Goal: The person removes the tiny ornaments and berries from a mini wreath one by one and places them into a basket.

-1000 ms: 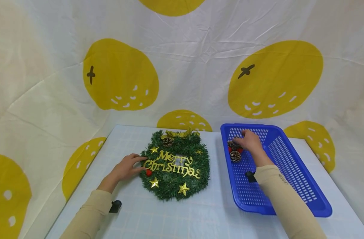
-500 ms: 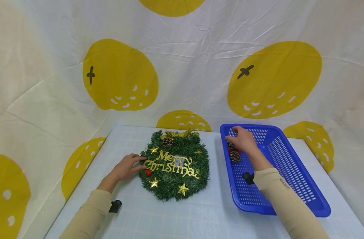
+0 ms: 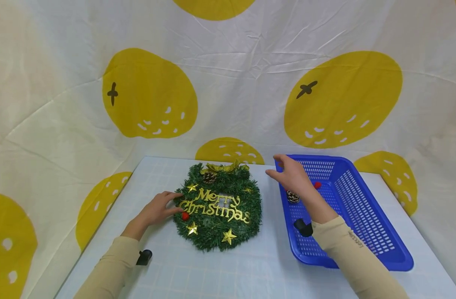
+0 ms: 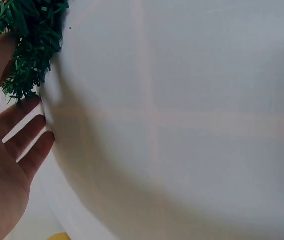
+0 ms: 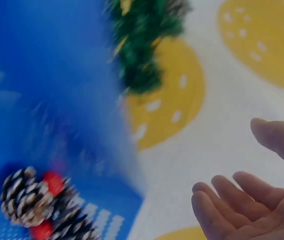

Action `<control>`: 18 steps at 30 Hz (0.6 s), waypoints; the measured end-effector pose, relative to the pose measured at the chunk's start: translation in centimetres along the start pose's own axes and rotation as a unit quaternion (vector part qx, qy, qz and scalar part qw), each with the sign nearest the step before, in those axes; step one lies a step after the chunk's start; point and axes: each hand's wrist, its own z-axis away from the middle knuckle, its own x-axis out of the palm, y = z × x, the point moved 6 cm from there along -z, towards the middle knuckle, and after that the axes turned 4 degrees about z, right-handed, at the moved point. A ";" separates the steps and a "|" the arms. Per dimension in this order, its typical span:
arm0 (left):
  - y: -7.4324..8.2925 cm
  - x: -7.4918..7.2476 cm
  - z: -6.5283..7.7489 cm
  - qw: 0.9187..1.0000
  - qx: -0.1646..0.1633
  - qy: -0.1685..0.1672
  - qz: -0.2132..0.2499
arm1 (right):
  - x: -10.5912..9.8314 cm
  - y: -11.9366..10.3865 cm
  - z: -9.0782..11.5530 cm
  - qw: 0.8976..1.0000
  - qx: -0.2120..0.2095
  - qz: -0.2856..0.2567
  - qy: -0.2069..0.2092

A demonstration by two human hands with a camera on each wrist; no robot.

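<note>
A green Christmas wreath point(image 3: 213, 238) lies on the table, bearing gold "Merry Christmas" lettering point(image 3: 213, 207), gold stars, a pinecone point(image 3: 209, 177) and a red ball point(image 3: 185, 216). At its left edge rests my left hand point(image 3: 157, 209), thumb and fingers extended and touching the greenery. In the left wrist view, greenery point(image 4: 34, 55) lies between the thumb and the other fingers. My right hand point(image 3: 295, 176) hovers over the left rim of the blue basket point(image 3: 288, 236), its fingers apart with nothing between them. Pinecones point(image 5: 27, 197) and red balls point(image 5: 53, 183) lie inside the basket.
Behind the table point(image 3: 198, 274) hangs a white cloth point(image 3: 243, 104) printed with yellow fruit. The basket stands to the right of the wreath, with a strip of table between them. A gold ribbon point(image 3: 224, 167) tops the wreath.
My right hand has moved left from above the pinecones to the basket's left rim, uncovering a red ball in the basket. The left hand and the wreath stay in place.
</note>
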 end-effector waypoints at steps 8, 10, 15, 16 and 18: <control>0.5 -0.2 -0.1 1.000 0.029 -0.010 0.007 | 0.8 -4.7 2.3 0.998 -0.048 -0.029 -0.002; 0.4 -0.2 -0.2 1.000 0.025 -0.013 0.009 | 1.3 -5.6 2.9 0.998 -0.061 -0.032 -0.002; 0.2 -0.2 -0.3 0.999 0.025 -0.019 0.005 | 2.9 -7.7 4.1 0.996 -0.079 -0.045 -0.003; 0.2 -0.2 -0.4 0.999 0.026 -0.019 0.006 | 3.2 -8.0 4.3 0.996 -0.082 -0.047 -0.002; 0.1 -0.2 -0.5 0.999 0.027 -0.020 0.006 | 4.0 -8.7 4.7 0.995 -0.085 -0.053 -0.002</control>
